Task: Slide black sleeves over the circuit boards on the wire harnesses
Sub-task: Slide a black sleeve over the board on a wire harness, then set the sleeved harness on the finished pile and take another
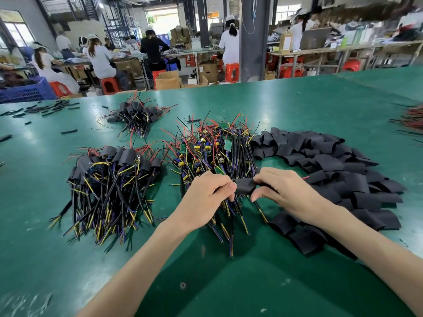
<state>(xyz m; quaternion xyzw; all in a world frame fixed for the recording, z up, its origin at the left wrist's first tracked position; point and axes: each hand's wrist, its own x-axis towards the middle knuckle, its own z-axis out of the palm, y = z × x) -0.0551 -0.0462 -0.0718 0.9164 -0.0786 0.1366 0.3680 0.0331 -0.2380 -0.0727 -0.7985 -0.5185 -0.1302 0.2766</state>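
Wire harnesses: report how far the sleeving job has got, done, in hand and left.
Done: two piles of sleeved harnesses, the near sleeved pile and the far sleeved pile.
In hand: the left hand grips one harness's wires while the right hand holds a black sleeve on it.
Left: the bare-board pile looks about as large as the near pile, with many loose sleeves waiting.

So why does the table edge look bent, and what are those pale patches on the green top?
Head view: the wide-angle lens bows the green table and its far edge; pale patches are overhead-light glare on the shiny mat; the left hand and right hand around the black sleeve look sharp, while the frame's bottom corners smear.
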